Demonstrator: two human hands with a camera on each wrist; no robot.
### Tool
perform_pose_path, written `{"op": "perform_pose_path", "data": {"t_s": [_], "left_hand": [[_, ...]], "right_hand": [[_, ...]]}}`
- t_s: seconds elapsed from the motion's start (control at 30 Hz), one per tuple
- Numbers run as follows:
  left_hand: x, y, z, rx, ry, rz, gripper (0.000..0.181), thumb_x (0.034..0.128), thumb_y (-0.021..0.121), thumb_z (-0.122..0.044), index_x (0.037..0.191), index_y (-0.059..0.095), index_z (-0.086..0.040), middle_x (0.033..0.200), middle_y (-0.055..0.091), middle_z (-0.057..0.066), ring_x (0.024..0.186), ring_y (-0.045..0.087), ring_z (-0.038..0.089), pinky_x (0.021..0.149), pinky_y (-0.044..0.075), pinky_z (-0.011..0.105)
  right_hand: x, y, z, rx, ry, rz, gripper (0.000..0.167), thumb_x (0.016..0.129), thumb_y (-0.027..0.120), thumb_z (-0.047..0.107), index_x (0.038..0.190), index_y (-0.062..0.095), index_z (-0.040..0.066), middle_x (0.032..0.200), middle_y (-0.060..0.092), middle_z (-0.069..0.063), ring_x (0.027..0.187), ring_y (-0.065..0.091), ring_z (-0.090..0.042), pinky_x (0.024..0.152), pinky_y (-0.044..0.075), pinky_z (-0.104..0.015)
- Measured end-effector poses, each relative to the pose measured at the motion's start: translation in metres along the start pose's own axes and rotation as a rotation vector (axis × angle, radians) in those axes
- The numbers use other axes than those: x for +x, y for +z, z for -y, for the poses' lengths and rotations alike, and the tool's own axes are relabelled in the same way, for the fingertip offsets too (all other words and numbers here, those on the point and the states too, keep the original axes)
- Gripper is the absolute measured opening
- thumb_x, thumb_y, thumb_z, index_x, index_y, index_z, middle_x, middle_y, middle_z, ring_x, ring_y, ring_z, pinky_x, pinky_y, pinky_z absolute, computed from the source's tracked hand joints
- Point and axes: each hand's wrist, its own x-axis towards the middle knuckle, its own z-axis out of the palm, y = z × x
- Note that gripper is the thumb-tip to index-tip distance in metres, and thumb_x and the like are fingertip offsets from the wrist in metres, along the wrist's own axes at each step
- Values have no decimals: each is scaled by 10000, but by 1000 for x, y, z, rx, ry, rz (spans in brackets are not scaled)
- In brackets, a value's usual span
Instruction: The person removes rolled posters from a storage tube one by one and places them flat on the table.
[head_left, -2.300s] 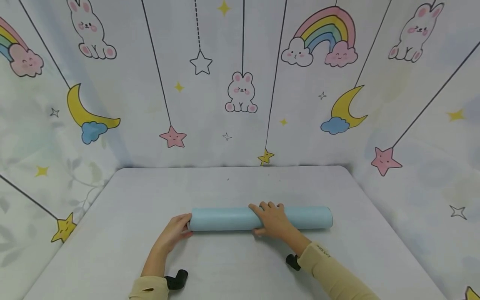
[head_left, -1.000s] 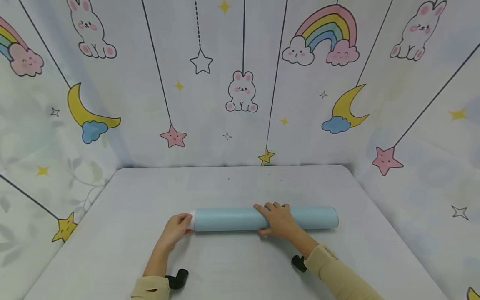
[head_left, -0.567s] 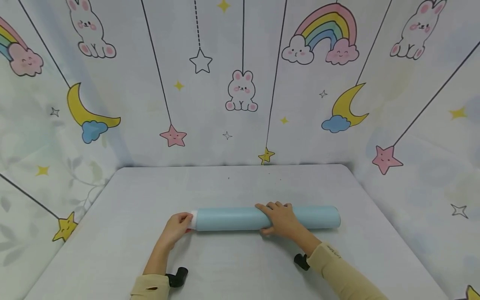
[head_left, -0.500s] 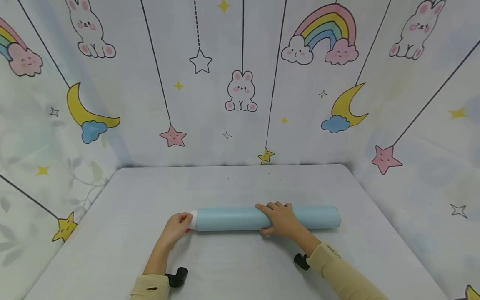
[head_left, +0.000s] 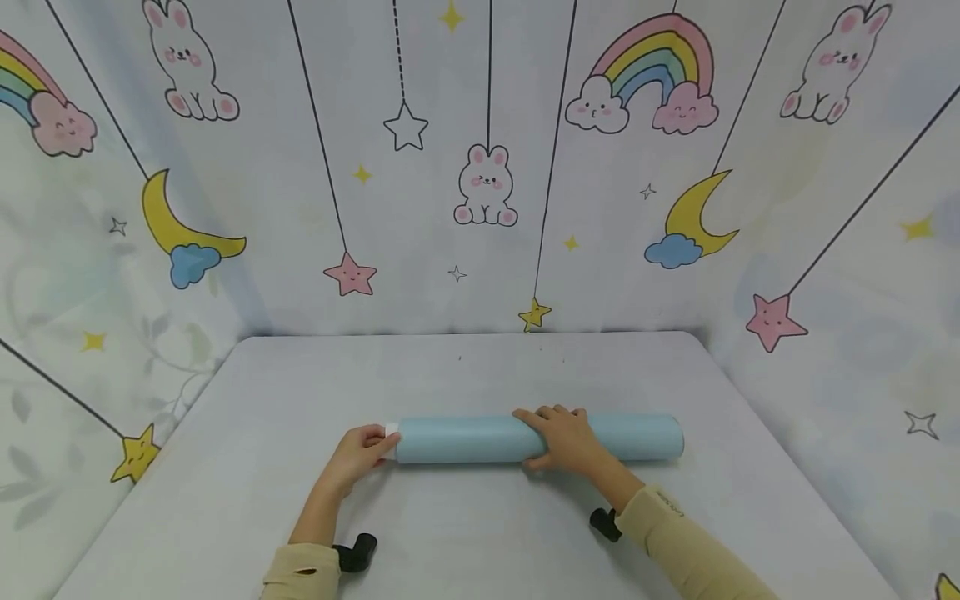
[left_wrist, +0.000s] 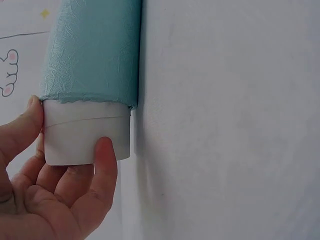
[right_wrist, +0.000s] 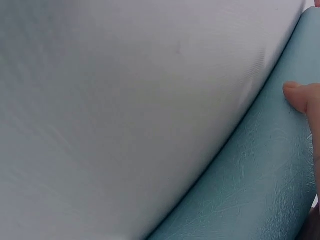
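Note:
A light blue roll [head_left: 465, 440] lies crosswise on the white table, its surface creased and shiny in the left wrist view [left_wrist: 95, 50]. From its left end sticks out a white tube [left_wrist: 75, 132]. The left hand [head_left: 363, 454] holds that tube, thumb at the blue edge and fingers around the white end [left_wrist: 60, 200]. Over the middle of the roll, right of centre, lies the right hand [head_left: 566, 442], fingers across the far side and thumb on the near side. In the right wrist view only part of this hand [right_wrist: 310, 107] shows against the blue surface.
The white table [head_left: 450, 533] extends around the roll. Behind it hangs a pale cloth [head_left: 420, 217] printed with rabbits, stars, moons and rainbows. Black devices are on both wrists, one near the left sleeve [head_left: 358, 553] and one near the right [head_left: 605, 525].
The blue roll and the right hand have shifted slightly right, and white tube has come into view at the left end. The left thumb has moved onto the blue edge.

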Motion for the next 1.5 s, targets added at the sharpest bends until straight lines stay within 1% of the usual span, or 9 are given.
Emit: {"op": "perform_pose_path", "data": {"t_s": [0.17,0.3,0.43,0.7,1.0,1.07,1.27,1.4,1.5], "left_hand": [[1,-2,1,-51,-29,25,216,899,592,-176,892,565,38,825,613,46,769,538,123,758,505,357],[1,-3,0,-48,-41,26,220,899,593,-179,887,562,38,832,611,48,783,543,131,766,504,366],[1,-3,2,-40,-56,17,210,892,604,-170,877,575,37,810,617,42,764,549,125,748,509,350],[0,-4,5,-24,-49,21,201,886,609,-156,860,570,40,782,611,41,744,538,129,717,509,333],[-2,-5,2,24,-29,8,221,885,611,-157,898,566,60,836,630,79,768,551,147,722,512,352],[-3,-7,2,33,-22,9,243,886,610,-165,916,567,72,843,634,96,767,553,153,721,510,355],[-5,-17,1,87,-18,-41,280,890,606,-180,966,574,87,918,641,152,815,581,191,722,509,349],[-3,-21,0,86,-17,-25,305,896,599,-195,981,563,95,960,632,180,854,583,211,740,509,348],[-4,-26,1,92,-34,-41,298,899,591,-178,991,558,103,973,628,195,867,580,224,739,507,346]], "right_hand": [[-2,2,0,-8,-6,-27,767,669,723,558,1318,472,237,1118,579,-55,983,547,-264,695,405,-526],[-2,2,0,-8,-4,-36,763,673,723,554,1319,472,236,1111,580,-53,986,546,-266,701,404,-532],[-3,1,0,2,-2,-17,769,676,721,555,1327,468,233,1121,577,-53,996,543,-266,706,402,-531],[-4,3,0,-1,-2,-5,777,668,723,561,1326,469,236,1117,580,-46,994,543,-257,705,399,-525],[-3,2,-1,8,4,-8,774,665,731,553,1324,469,244,1119,579,-37,1003,539,-251,713,390,-524],[-3,2,0,20,-1,-11,773,663,736,545,1322,474,237,1117,580,-42,1000,540,-257,709,388,-530],[-5,1,-5,17,30,-13,774,641,743,556,1308,492,256,1111,588,-36,978,547,-249,697,383,-517],[-5,-2,-9,42,44,8,774,636,756,534,1308,497,249,1112,591,-47,971,552,-252,697,383,-520],[-6,-5,-10,65,47,35,774,645,755,524,1315,493,238,1128,585,-64,988,546,-270,704,380,-530]]}}
